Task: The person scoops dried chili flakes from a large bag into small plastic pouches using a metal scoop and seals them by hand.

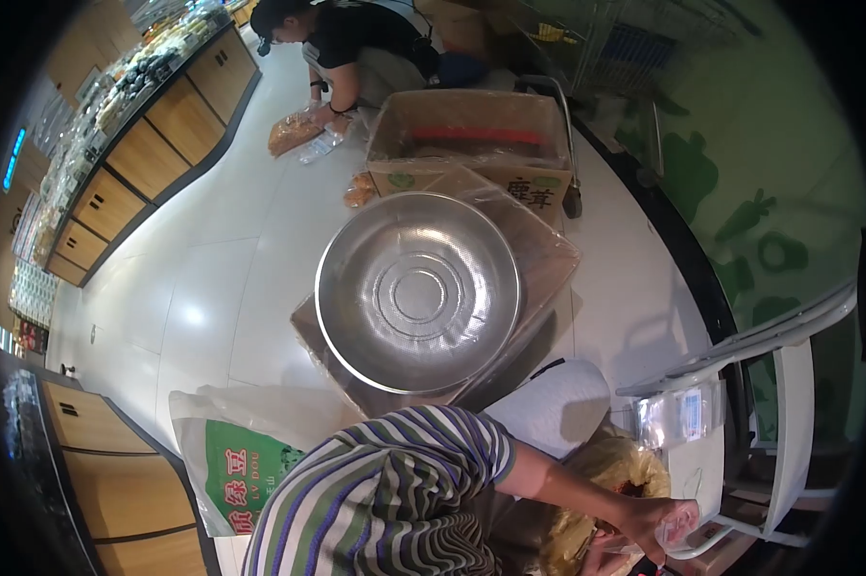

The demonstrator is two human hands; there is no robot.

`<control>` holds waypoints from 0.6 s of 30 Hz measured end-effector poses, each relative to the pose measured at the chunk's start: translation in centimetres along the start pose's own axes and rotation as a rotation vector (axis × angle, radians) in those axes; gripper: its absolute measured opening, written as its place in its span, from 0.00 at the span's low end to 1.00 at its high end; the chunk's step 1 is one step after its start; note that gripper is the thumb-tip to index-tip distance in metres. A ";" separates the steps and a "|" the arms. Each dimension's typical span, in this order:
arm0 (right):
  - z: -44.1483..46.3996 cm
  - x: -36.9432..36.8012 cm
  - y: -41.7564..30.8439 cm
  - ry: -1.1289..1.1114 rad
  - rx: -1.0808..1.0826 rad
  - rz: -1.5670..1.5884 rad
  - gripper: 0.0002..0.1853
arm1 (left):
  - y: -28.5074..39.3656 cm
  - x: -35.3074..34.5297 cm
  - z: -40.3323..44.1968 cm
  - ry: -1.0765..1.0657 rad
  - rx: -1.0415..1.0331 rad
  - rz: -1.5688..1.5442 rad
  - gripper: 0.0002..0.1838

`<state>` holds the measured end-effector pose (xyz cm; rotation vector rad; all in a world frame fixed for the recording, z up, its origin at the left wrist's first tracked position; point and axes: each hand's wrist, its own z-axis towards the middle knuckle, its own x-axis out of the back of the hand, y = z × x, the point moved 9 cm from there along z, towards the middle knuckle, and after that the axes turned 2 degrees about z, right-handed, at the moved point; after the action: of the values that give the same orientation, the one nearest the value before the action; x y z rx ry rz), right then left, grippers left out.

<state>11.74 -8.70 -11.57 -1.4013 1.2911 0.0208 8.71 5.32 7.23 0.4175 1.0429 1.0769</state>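
Observation:
My left arm, in a striped sleeve, reaches to the lower right. My left hand (649, 521) is closed on a small clear plastic bag (680, 524) with something pinkish showing through it. Lower down, my right hand (607, 557) is partly cut off by the bottom edge; its fingers look curled, and what they hold is hidden. Both hands are over or beside a yellowish plastic-lined sack (586, 523), open at the top, with dark reddish contents (632, 488). Close to it lies a stack of clear plastic bags (680, 415).
A large metal basin (418, 293) rests on a plastic-wrapped box (553, 254). Behind stands an open carton (471, 173); a crouching person (370, 48) handles a bagged orange-brown product (294, 132). A green-white sack (246, 470), white metal frame (740, 350) and wooden counters (154, 158) surround me.

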 end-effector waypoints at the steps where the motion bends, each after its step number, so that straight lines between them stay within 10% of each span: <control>1: -0.4 0.6 0.0 0.004 -0.005 0.018 0.17 | -0.2 -0.2 0.0 -0.003 0.007 -0.008 0.42; 18: -1.8 -3.1 1.0 -0.255 -0.103 0.343 0.15 | 1.0 0.7 -0.3 0.026 -0.004 0.130 0.45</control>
<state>8.70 -7.69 -9.69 -1.2023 1.3132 0.4895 8.01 6.40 7.49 0.4748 1.0475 1.2027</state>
